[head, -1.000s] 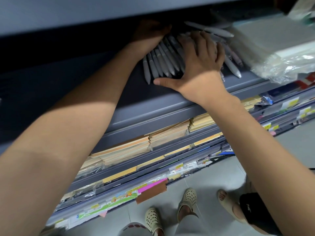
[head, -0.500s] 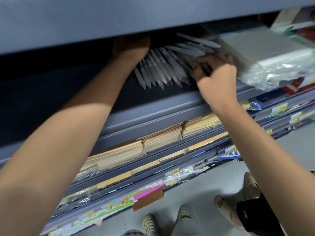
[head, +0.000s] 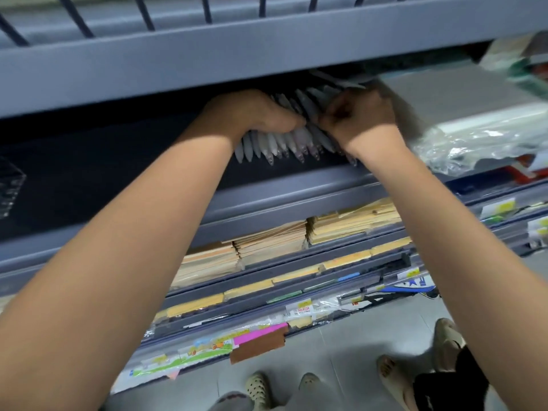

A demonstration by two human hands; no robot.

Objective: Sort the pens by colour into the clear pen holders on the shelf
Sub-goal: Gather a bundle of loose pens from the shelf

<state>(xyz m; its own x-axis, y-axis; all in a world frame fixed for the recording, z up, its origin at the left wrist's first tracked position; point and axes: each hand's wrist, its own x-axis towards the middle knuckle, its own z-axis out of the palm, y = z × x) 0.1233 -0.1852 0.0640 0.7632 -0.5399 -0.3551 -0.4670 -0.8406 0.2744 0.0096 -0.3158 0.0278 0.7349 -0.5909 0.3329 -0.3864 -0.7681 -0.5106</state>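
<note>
A bundle of several pale grey pens [head: 284, 143] lies on the dark shelf [head: 118, 173], tips pointing toward me. My left hand [head: 252, 114] grips the bundle from above on its left side. My right hand [head: 358, 117] is curled against the bundle's right side, fingers closed round some of the pens. More pens [head: 314, 96] fan out behind the hands under the upper shelf edge, partly hidden. A clear pen holder [head: 12, 188] shows faintly at the far left of the shelf.
The grey upper shelf front [head: 267, 54] hangs low over the hands. Plastic-wrapped packs [head: 474, 137] lie right of the pens. Stacked tan envelopes [head: 281, 241] fill the shelf below. Sandalled feet [head: 258, 387] and another person's feet [head: 444, 339] stand on the floor.
Both hands have closed in on the pens, drawing the spread pens into a tighter bundle. My right hand has moved left against them. The camera has tilted upward.
</note>
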